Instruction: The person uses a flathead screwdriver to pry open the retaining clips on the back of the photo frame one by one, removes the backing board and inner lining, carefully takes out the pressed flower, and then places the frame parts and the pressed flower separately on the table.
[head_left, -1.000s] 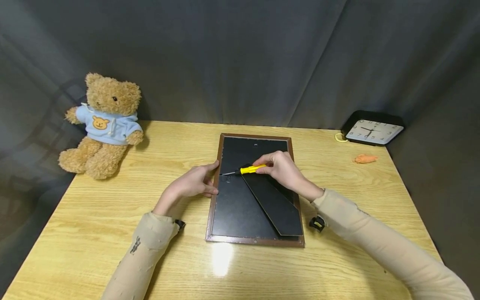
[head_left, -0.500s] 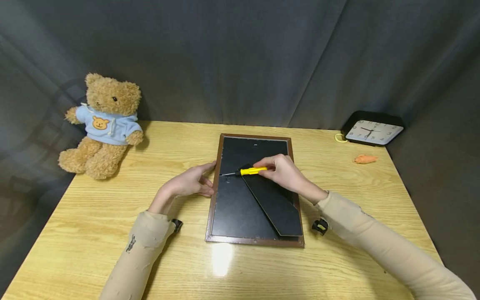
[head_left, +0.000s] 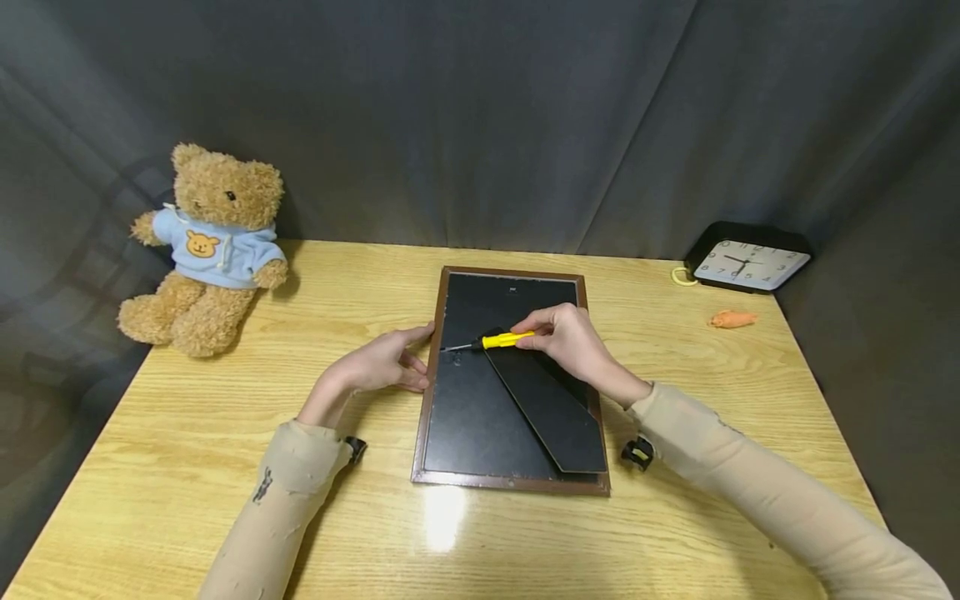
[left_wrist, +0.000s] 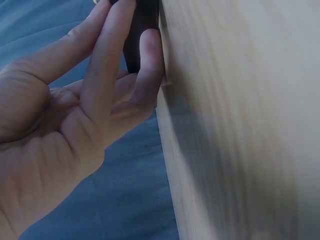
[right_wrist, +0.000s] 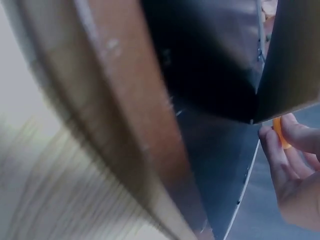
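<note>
A picture frame (head_left: 472, 417) lies face down on the table, its black backing and brown rim showing. An easel leg (head_left: 551, 417) slants across the backing. My right hand (head_left: 562, 337) pinches the yellow handle of a screwdriver (head_left: 506, 340) between thumb and fingers. The screwdriver's thin shaft points left, its tip at the inside of the left rim. My left hand (head_left: 382, 362) touches the outer left edge of the frame, thumb and fingers spread along it. In the left wrist view, its fingertips (left_wrist: 150, 45) rest against the frame's dark side.
A teddy bear (head_left: 213, 250) in a light blue hoodie sits at the back left of the wooden table (head_left: 360, 533). At the back right are a black clock (head_left: 750, 260), a yellow ring (head_left: 682, 277) and a small orange object (head_left: 732, 319). A dark curtain (head_left: 450, 125) hangs behind.
My left hand has drawn slightly left, its fingertips coming off the top of the rim to its outer edge. The right hand and screwdriver have shifted only slightly; the frame stays put.
</note>
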